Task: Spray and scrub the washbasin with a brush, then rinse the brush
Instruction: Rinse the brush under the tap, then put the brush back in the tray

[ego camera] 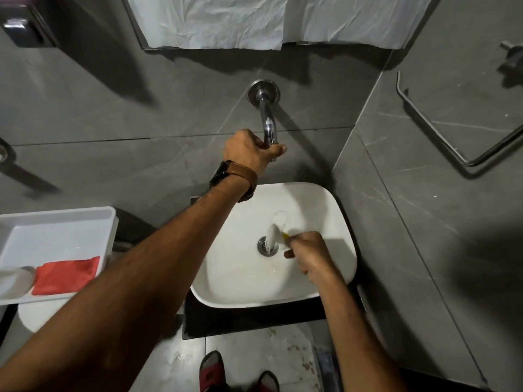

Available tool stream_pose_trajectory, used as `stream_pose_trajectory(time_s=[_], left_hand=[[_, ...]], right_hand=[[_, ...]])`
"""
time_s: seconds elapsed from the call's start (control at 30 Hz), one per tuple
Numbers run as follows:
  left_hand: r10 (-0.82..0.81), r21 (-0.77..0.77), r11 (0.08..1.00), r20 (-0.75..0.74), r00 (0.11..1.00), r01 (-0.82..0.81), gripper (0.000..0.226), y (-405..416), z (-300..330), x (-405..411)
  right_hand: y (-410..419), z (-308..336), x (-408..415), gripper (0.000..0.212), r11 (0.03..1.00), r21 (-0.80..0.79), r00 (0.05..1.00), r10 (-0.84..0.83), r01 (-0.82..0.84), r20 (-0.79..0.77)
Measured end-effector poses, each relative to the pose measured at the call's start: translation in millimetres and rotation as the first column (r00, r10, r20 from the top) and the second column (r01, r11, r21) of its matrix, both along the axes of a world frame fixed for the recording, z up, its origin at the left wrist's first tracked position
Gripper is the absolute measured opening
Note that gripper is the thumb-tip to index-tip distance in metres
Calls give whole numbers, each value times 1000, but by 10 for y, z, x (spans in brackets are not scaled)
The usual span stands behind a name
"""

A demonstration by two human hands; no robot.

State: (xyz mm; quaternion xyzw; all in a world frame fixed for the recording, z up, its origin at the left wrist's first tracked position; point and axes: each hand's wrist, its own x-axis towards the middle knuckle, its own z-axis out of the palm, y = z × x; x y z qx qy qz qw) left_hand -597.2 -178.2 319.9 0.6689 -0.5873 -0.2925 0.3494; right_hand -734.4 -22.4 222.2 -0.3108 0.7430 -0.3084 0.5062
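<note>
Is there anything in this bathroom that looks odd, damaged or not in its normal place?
Yes. The mirror above the tap is covered with crumpled white paper, hung unevenly. Otherwise nothing looks spilled or broken: the left hand grips the tap while the right hand holds the brush over the washbasin drain.

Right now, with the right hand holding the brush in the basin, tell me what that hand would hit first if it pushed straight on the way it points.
The right hand points left toward the drain, with the brush ahead of it. It would probably meet the drain first, though depth is unclear.
</note>
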Motion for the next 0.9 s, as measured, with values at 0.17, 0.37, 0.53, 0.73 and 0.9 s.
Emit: stream_pose_trajectory(time_s=[0.17, 0.37, 0.53, 0.73, 0.9], left_hand=[[-26, -21, 999, 13, 1000, 26, 47, 30, -4, -9], [-102, -66, 994, -238, 966, 89, 40, 315, -302, 284], [115, -11, 993, -249, 962, -122, 43, 598, -732, 849], [418, -3, 905, -164, 893, -425, 39, 1043, -1099, 1880], [625, 34, 775, -194, 756, -632, 37, 1448, -1333, 2828]], right_hand=[[107, -86, -29, 38, 995, 60, 990, 83, -76, -117], [59, -59, 39, 22, 986, -3, 979, 164, -166, -125], [-51, -26, 376, 28, 970, -44, 969, 234, -238, -72], [-188, 7, 1199, 24, 913, -74, 910, 388, -401, -144], [-280, -17, 2132, 24, 827, -78, 825, 541, -557, -161]])
